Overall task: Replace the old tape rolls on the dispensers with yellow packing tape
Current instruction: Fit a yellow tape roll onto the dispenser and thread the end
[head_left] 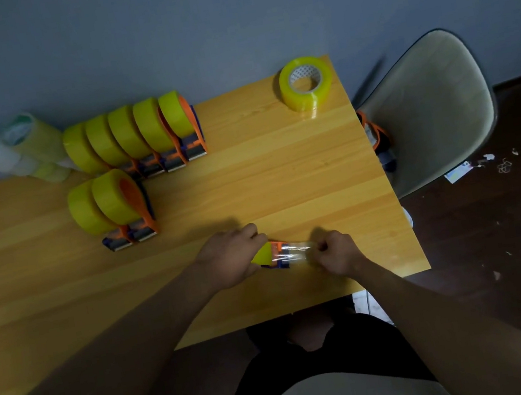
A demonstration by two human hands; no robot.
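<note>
Gripping a yellow-loaded tape dispenser [270, 255] against the tabletop [282, 173] near its front edge, the left hand [231, 259] curls round the roll end while the right hand [335, 253] pinches the clear tape strip [297, 253] stretched out from it. The film looks thin, sticky and prone to crumpling, so it is best held by its free end and kept taut. The dispenser seems light and rigid. Seven refilled dispensers [135, 135] stand behind; a spare roll [306, 86] lies at the far corner.
</note>
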